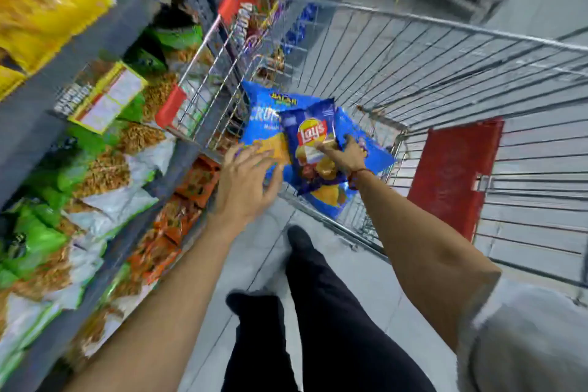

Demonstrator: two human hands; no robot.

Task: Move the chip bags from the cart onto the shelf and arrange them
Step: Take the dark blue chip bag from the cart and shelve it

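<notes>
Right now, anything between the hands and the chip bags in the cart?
Nothing visible. The right hand is already on the Lay's bag, fingers pressed on its front. The left hand hovers open at the blue bag beside it. Both bags sit against the cart wall.

- Both bare forearms reach forward and down, the left from the lower left, the right from the lower right.
- The left hand [246,180] is seen from the back, palm down, its fingers [241,153] spread and slightly curled, with the thumb out to the right.
- The right hand [345,154] is farther forward, knuckles up, with its fingers [324,147] bent and pinched together at the tips.
- A thin red thread band [358,176] circles the right wrist.
- A pale grey short sleeve [528,340] covers the right upper arm.
- Two legs in dark trousers [321,321] stand below, with the right dark shoe [299,237] set ahead.
</notes>
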